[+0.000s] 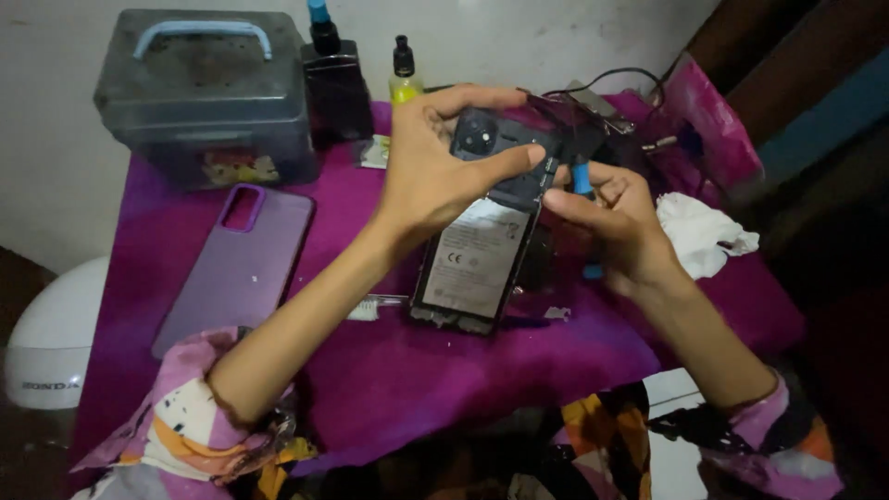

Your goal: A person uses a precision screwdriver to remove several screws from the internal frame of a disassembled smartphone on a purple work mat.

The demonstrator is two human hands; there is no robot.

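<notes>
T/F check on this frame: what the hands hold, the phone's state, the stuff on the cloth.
1. The left hand grips the top of an opened phone. True.
2. The right hand is empty. False: it holds a blue-handled tool.
3. The purple phone case is fitted on the phone. False: it lies apart on the magenta cloth.
4. A grey box with a handle stands at the back left. True.
5. A crumpled white tissue lies right of the hands. True.

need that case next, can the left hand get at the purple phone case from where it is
Probably yes: the purple phone case lies uncovered beside the left forearm, but the left hand is gripping the opened phone.
</notes>
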